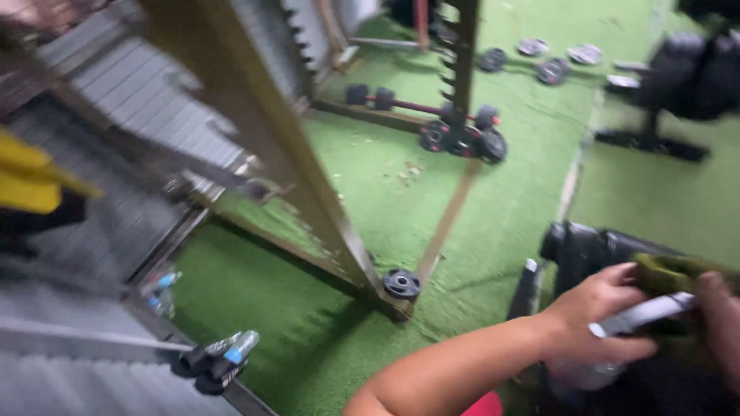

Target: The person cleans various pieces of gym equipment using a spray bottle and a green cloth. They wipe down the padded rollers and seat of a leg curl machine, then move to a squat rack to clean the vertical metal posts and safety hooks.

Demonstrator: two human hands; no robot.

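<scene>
My left hand (597,316) reaches in from the bottom centre and is closed around a blurred bottle (578,377) with a white-grey top (647,312). At the right edge my right hand (718,327) touches the same white-grey top and holds an olive-green cloth (678,271) against it. Both hands sit just above a black padded piece of gym gear (586,250). The frame is motion-blurred, so the exact finger positions are unclear.
A tall metal rack upright (270,146) runs diagonally across green turf (385,208), with a small black weight plate (401,283) at its foot. More plates (462,140) and a barbell lie further back. A corrugated metal wall (116,92) is at left, and a black bench (678,77) is at top right.
</scene>
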